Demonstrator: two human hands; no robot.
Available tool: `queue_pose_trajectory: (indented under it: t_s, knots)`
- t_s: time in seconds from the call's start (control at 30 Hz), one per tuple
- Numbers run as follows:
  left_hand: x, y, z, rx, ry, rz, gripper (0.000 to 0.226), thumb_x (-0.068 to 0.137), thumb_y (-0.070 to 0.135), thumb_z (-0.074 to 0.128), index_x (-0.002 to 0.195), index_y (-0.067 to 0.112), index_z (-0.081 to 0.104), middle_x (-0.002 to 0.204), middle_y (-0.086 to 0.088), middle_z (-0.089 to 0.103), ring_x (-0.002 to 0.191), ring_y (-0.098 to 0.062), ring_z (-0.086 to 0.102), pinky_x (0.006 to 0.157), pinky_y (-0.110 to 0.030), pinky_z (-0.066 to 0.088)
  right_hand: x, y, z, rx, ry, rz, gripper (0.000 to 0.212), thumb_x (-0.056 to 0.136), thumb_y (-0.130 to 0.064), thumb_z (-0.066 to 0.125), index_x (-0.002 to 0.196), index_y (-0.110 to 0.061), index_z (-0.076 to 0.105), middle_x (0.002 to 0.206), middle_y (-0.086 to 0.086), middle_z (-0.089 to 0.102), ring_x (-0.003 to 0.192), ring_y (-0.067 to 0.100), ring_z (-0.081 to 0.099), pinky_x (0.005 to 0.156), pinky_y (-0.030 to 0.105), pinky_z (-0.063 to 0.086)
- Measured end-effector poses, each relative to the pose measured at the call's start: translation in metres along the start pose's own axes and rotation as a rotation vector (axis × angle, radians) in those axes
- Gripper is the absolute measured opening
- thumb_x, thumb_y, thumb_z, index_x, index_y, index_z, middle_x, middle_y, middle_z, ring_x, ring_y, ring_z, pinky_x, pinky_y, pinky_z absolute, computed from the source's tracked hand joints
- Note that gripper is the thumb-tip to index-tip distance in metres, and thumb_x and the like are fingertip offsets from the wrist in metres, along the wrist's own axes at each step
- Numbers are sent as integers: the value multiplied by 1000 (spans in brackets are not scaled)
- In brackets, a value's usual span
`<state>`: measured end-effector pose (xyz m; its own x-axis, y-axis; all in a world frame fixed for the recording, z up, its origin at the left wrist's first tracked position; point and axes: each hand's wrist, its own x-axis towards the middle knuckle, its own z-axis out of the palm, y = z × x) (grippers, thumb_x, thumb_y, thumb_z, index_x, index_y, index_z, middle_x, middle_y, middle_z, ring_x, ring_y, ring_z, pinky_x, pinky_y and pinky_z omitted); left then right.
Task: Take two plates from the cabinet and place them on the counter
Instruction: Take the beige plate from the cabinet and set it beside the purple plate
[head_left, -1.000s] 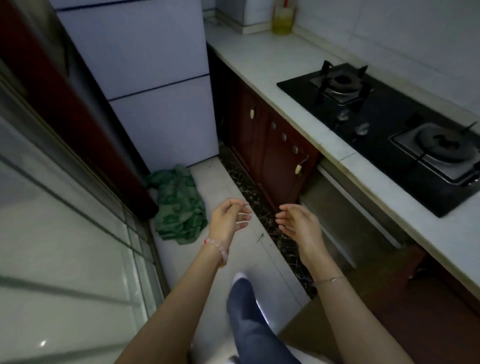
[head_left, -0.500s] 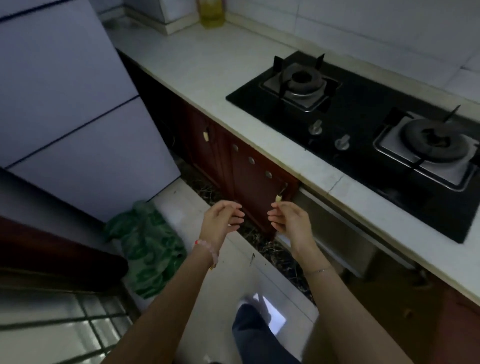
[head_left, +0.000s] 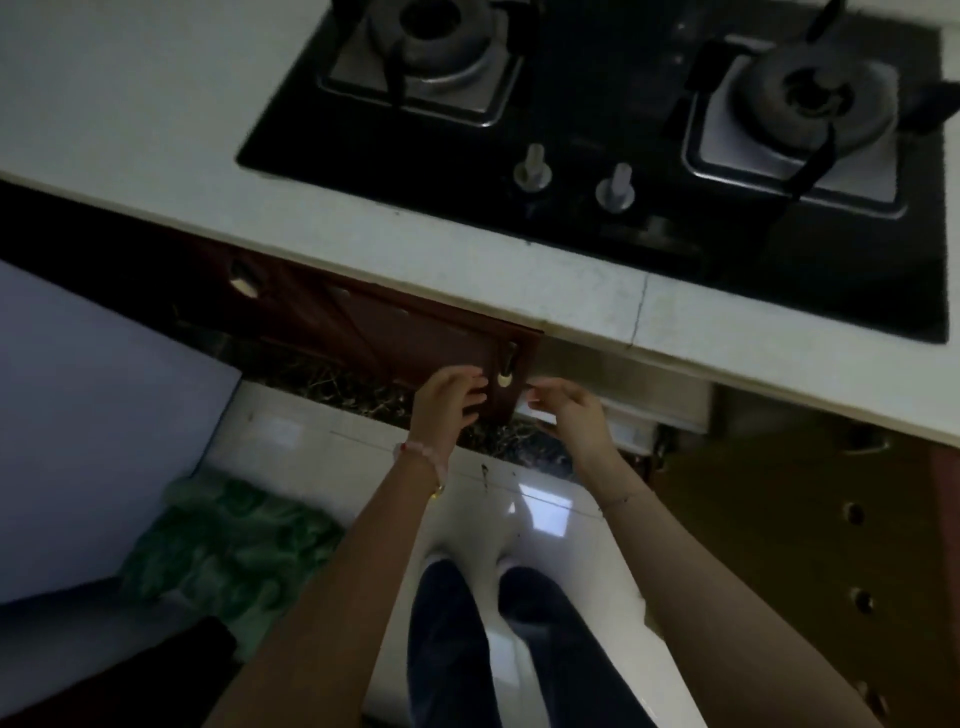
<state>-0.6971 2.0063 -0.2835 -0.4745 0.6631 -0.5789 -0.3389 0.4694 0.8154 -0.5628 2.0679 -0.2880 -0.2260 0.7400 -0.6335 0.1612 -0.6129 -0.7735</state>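
No plates are in view. A dark red cabinet door (head_left: 395, 338) sits under the white counter (head_left: 171, 156), with a small pale handle (head_left: 505, 375) near its right edge. My left hand (head_left: 447, 397) hovers just left of that handle, fingers apart and curled, holding nothing. My right hand (head_left: 569, 408) hangs just right of the handle, also empty with loose fingers, in front of a steel-fronted unit (head_left: 623, 382). Neither hand clearly touches the handle. The cabinet's inside is hidden.
A black two-burner gas hob (head_left: 623, 130) with two knobs sits in the counter. A white fridge side (head_left: 98, 395) stands at left, with a green cloth (head_left: 228, 545) on the tiled floor. An open brown door panel (head_left: 810, 545) is at right. My legs stand below.
The view has swung right and down to face the counter. Both hands have risen and reached forward to either side of the cabinet door's handle.
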Motion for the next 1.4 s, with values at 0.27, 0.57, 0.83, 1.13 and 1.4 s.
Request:
queue_pose_trajectory:
  t_s: [0.27,0.57,0.83,1.13,1.4]
  knots:
    - [55,4,10,157,-278,-25,26,95,18,38,112,23,56,111,7,58,99,-4,51,72,-23,39,29,13,26,116,58,-25,29,93,-6,46,113,-15,64,91,-11,66,74,-6,64,71,12,51]
    - [80,-26,10,249,-418,44,30,92,11,40,110,23,60,105,11,59,93,6,51,70,-5,38,33,33,29,135,164,-67,25,92,-6,48,109,-13,66,108,3,68,95,7,62,86,30,50]
    - [52,-52,-14,172,-374,92,32,88,5,44,81,30,64,88,12,63,85,3,55,64,-2,41,2,31,20,117,209,-224,33,90,2,53,121,-6,58,112,3,64,103,11,61,99,33,47]
    - [-6,-81,-71,116,-258,56,16,89,-2,48,96,7,59,87,1,59,80,-2,52,66,-1,40,-53,54,46,-76,-1,-247,44,85,11,52,123,-10,58,108,-9,63,93,-11,62,76,8,51]
    - [-39,-84,-111,167,-185,-44,24,90,3,44,107,6,60,100,-2,58,91,-11,50,64,-4,39,-78,77,74,-172,-97,-240,41,83,16,49,112,-7,67,100,-10,69,88,-8,66,81,11,52]
